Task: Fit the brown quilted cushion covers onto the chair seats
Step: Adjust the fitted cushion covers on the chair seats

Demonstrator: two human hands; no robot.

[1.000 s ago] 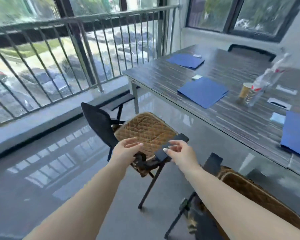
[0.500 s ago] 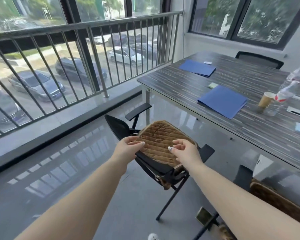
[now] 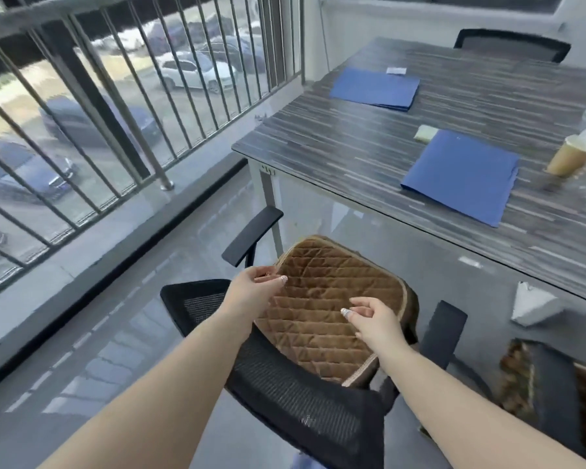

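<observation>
A brown quilted cushion cover (image 3: 332,299) lies over the seat of a black mesh-backed chair (image 3: 285,384) in front of me. My left hand (image 3: 254,292) hovers at the cover's left edge with fingers loosely curled and holds nothing. Over the cover's right side my right hand (image 3: 372,319) is open too, fingers apart, just above the fabric. The chair's backrest is nearest me, and its armrests (image 3: 252,235) stick out on both sides. At the right edge a second chair (image 3: 555,394) carries another brown cover, partly cut off.
A long grey striped table (image 3: 369,157) stands just beyond the chair, with blue folders (image 3: 460,174), a paper cup (image 3: 572,159) and a bottle on it. A metal railing (image 3: 115,106) runs along the left. Another black chair (image 3: 511,45) stands at the table's far end.
The chair has turned upright and closer, its backrest now toward me. Both hands have come off the chair's edge and now hover open over the cover.
</observation>
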